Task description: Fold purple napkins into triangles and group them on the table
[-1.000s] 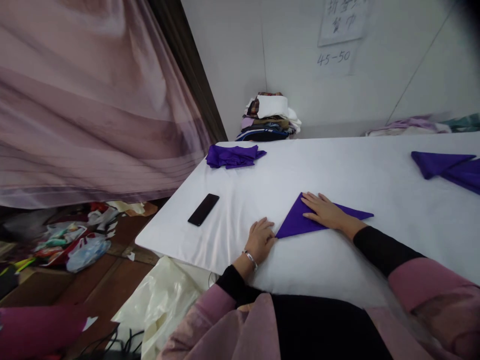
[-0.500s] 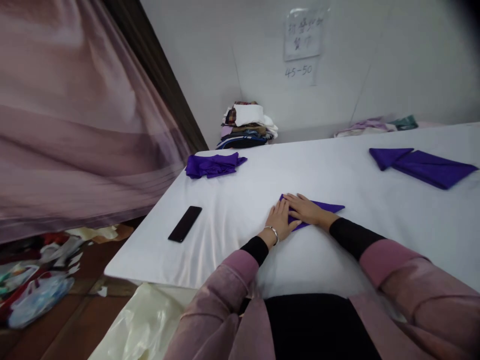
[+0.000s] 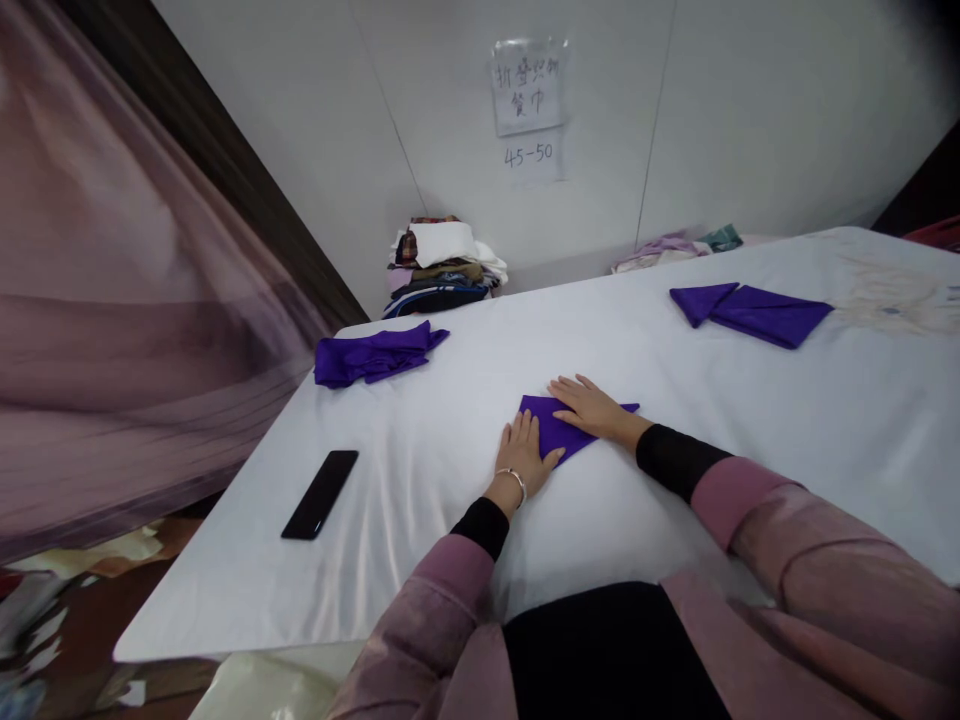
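A purple cloth napkin [image 3: 556, 428], folded into a pointed, roughly triangular shape, lies on the white-covered table [image 3: 450, 440] in front of me. My left hand [image 3: 523, 448] rests flat on its left edge, fingers stretched out and a silver bracelet at the wrist. Across the upper right part of the napkin lies my right hand [image 3: 589, 405], palm down with the fingers apart. The napkin's thin right tip shows past this hand. Neither hand grips the cloth.
A black phone [image 3: 320, 495] lies on the left of the table. Loose purple cloth [image 3: 379, 353] sits at the back left, a folded purple napkin [image 3: 757, 312] at the back right. Behind the table are stacked clothes [image 3: 439, 268] and a wall sign [image 3: 527, 90]. A pink curtain [image 3: 112, 300] hangs left.
My hands have moved apart, the right one sliding rightward over the napkin, so more purple cloth shows between them. The camera view has turned somewhat to the right.
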Demonstrator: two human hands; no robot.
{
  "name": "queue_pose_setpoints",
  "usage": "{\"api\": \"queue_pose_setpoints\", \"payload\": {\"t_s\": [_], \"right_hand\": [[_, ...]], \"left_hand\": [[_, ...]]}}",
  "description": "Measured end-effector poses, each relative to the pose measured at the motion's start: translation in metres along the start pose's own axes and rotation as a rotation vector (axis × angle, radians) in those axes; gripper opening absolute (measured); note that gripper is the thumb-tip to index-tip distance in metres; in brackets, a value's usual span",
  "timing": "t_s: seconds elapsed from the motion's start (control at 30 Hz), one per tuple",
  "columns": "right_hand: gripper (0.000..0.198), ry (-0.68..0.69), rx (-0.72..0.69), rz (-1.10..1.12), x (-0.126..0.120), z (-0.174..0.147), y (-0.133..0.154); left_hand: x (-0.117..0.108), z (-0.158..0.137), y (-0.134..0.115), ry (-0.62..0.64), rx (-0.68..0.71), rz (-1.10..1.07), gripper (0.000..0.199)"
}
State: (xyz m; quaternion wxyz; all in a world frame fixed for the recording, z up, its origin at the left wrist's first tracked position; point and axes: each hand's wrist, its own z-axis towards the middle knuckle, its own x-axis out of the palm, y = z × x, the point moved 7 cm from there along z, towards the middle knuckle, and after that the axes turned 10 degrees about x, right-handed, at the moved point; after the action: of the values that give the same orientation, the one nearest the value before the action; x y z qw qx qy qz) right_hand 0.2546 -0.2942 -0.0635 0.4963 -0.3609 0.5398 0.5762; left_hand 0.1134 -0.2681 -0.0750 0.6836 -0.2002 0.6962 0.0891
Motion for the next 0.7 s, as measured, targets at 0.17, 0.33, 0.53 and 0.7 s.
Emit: {"api": "queue_pose_setpoints", "payload": {"t_s": [0.17, 0.33, 0.53, 0.7], "right_hand": [[0.065, -0.001, 0.048, 0.001, -0.01, -0.002, -0.038], [0.065, -0.003, 0.087, 0.041, -0.016, -0.005, -0.063], [0.064, -0.061, 0.119, 0.051, -0.024, -0.007, -0.074], [0.063, -0.123, 0.249, 0.014, -0.033, -0.008, -0.098]], "left_hand": [[0.0, -0.001, 0.0, 0.005, -0.001, -0.004, 0.075], [0.001, -0.001, 0.001, -0.006, 0.003, 0.0, 0.077], [0.001, -0.002, 0.001, 0.007, 0.0, -0.012, 0.078], [0.001, -0.001, 0.0, 0.007, -0.001, -0.011, 0.081]]}}
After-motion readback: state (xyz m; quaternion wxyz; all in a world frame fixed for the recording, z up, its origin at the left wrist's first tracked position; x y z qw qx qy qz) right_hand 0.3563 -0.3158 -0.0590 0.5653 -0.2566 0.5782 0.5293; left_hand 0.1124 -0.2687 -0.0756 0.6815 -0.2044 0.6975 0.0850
